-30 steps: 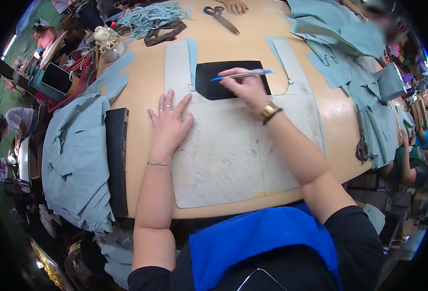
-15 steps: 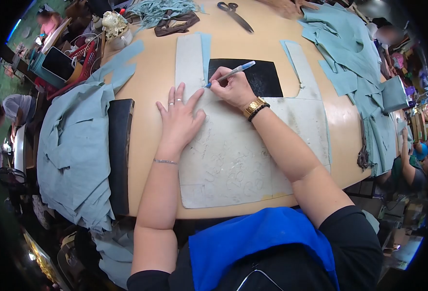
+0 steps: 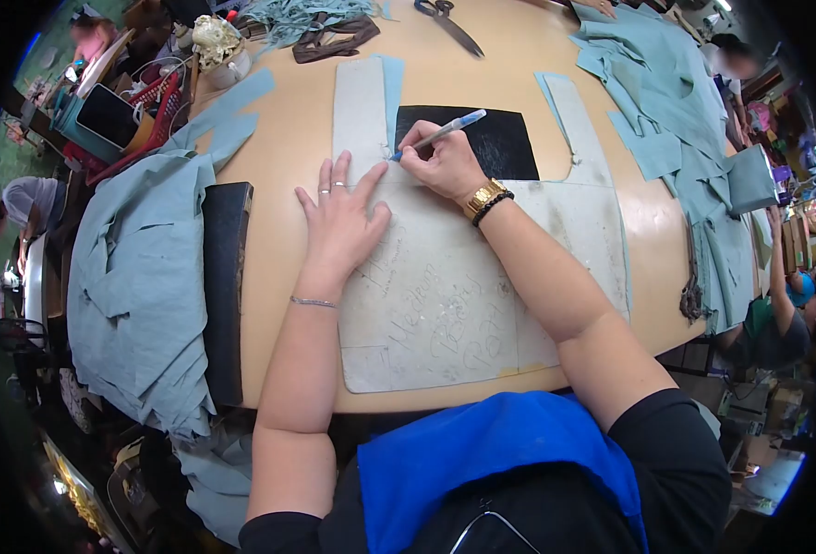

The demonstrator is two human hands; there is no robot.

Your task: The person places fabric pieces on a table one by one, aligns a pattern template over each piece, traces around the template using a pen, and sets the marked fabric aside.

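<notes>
A worn white pattern template [image 3: 445,305] with handwriting on it lies over light-blue material [image 3: 393,88], whose edges show past the template. Spread flat, my left hand [image 3: 341,217] presses on the template's left side, fingers apart. My right hand [image 3: 445,166] grips a pen [image 3: 454,126] with a blue cap end. The pen's tip touches at the inner corner of the template's cutout, close to my left fingertips. Within that cutout, a black sheet [image 3: 509,143] shows on the table.
Large scissors [image 3: 449,26] lie at the table's far side. Blue material is piled at left [image 3: 140,286] and right [image 3: 652,83]. A dark board [image 3: 227,295] stands by the left pile. Beyond it are a red basket [image 3: 154,120] and a cup [image 3: 228,65]. Other people sit around.
Both hands stay nearly in place, with the pen still at the cutout corner. The other person's hands at the far edge have mostly withdrawn. The view has shifted slightly.
</notes>
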